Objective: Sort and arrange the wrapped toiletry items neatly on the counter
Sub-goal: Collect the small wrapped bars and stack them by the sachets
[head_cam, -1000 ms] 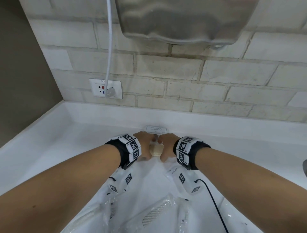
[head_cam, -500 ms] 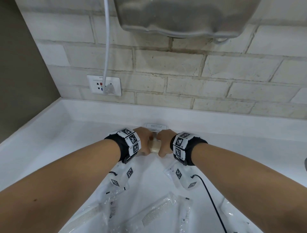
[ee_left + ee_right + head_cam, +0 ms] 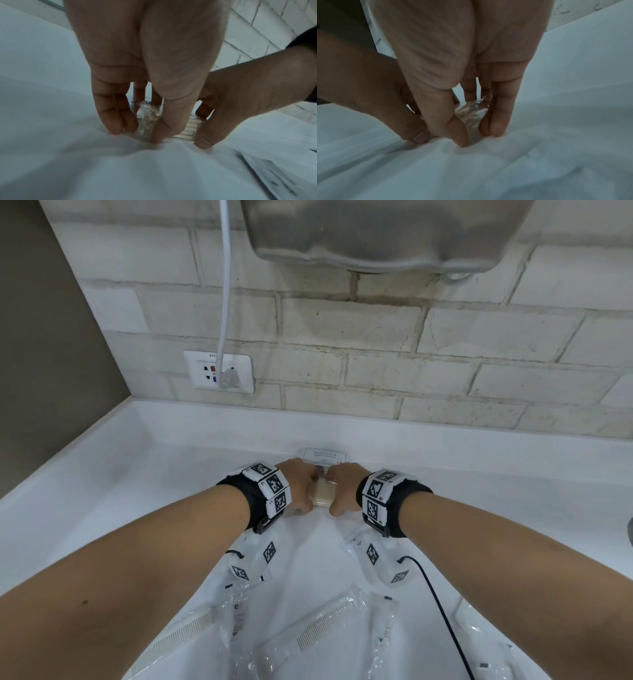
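Note:
A cream soap bar [image 3: 322,495] in clear crinkled wrap lies on the white counter [image 3: 144,491], just in front of a white shampoo-with-conditioner packet [image 3: 325,456] at the back ledge. My left hand [image 3: 303,491] pinches the wrap's left end [image 3: 147,119] between thumb and fingers [image 3: 118,121]. My right hand [image 3: 342,491] pinches the right end [image 3: 471,116] the same way. In the left wrist view the ribbed soap [image 3: 190,128] shows between my left hand [image 3: 139,134] and the right hand [image 3: 240,101]. In the right wrist view my right hand [image 3: 476,136] has its fingertips down on the counter.
Nearer me lie two wrapped combs [image 3: 329,625] [image 3: 178,642], flat sachets [image 3: 253,563] [image 3: 376,559] and a long thin packet [image 3: 383,628]. A black cable [image 3: 442,611] runs down on the right. On the brick wall are an outlet [image 3: 219,371] and a metal dryer [image 3: 376,234].
Both hands stay pinched on the soap in front of the shampoo packet. Only the head view has shifted a little.

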{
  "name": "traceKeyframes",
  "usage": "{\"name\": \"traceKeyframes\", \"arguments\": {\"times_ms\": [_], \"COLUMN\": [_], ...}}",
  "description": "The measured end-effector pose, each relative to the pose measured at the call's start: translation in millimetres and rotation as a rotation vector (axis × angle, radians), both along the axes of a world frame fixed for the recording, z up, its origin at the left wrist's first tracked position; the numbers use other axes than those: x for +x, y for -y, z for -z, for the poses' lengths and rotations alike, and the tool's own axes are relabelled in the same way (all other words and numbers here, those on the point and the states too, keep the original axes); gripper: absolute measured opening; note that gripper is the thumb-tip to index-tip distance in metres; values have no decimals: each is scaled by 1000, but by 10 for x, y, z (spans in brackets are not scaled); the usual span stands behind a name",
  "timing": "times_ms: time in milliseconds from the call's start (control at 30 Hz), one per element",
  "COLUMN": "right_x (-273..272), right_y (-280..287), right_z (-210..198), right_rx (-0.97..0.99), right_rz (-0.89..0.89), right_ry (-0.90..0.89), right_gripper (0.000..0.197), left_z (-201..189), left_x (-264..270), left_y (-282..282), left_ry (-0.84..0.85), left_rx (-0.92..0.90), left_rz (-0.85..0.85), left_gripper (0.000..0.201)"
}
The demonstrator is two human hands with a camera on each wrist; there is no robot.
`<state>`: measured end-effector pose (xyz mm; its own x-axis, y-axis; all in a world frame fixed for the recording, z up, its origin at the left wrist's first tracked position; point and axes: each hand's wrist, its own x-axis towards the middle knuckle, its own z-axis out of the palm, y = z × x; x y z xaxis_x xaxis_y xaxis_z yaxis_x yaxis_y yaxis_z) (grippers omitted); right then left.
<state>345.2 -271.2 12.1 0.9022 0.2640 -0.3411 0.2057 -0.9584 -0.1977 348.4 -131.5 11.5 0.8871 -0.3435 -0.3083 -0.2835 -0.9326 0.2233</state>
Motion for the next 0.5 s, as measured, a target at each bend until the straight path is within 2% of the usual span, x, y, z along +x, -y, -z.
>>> {"name": "traceKeyframes", "arguments": {"times_ms": [167, 500], "right_x": [-16, -7], "right_y": [-14, -52], "right_z": [-14, -48], "right_rx": [3, -10], "right_rz": [22, 29], "right_ry": [-7, -34], "right_gripper": [59, 55], "left_z": [43, 6], "left_x": [-17, 19], "left_y": [-31, 43], "left_ry": [2, 26], "left_rx": [-25, 69], "left_rz": [-63, -27], "left_gripper": [58, 50]}}
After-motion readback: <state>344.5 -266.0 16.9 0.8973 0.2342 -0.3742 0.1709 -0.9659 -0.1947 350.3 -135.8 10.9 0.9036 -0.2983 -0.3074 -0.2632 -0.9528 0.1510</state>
